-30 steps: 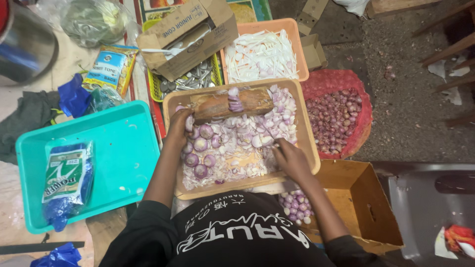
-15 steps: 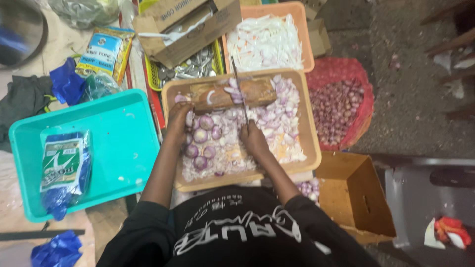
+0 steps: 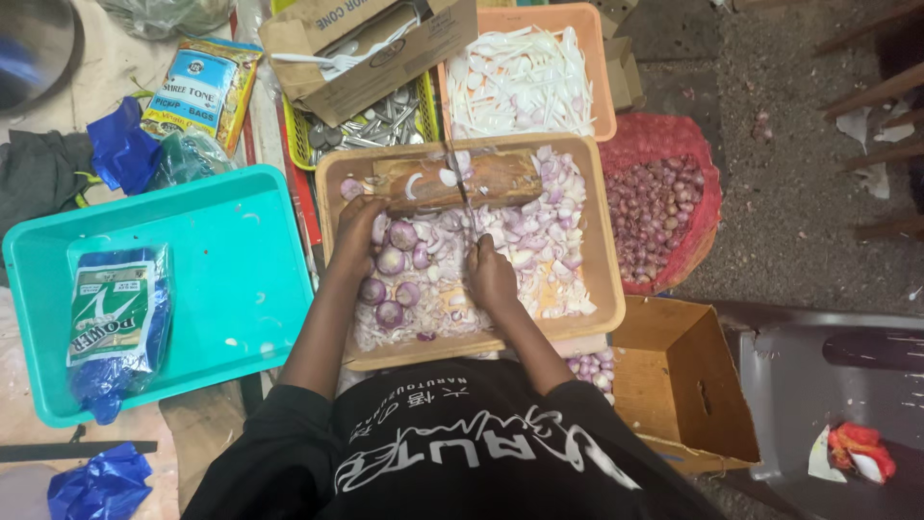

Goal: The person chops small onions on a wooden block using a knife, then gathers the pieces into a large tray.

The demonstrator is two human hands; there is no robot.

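In the tan tray (image 3: 602, 289), right hand (image 3: 492, 274) fisted on knife (image 3: 464, 197) (blade on block), left hand (image 3: 358, 226) curled over onions (image 3: 390, 260)

Teal plastic tray (image 3: 245, 279) lies at left, holding a blue-and-green packet (image 3: 115, 323) near its left edge. Behind it: a yellow-and-blue packet (image 3: 200, 94), blue plastic wrap (image 3: 120, 154), dark cloth (image 3: 38, 178). An open cardboard box (image 3: 371, 53) sits over a yellow basket of metal pieces (image 3: 371, 130). An orange tray (image 3: 525, 77) holds white plastic spoons. A red mesh sack of unpeeled shallots (image 3: 659, 212) rests on the floor at right. An empty cardboard box (image 3: 688, 385) stands at lower right, beside a grey tub (image 3: 837, 404).
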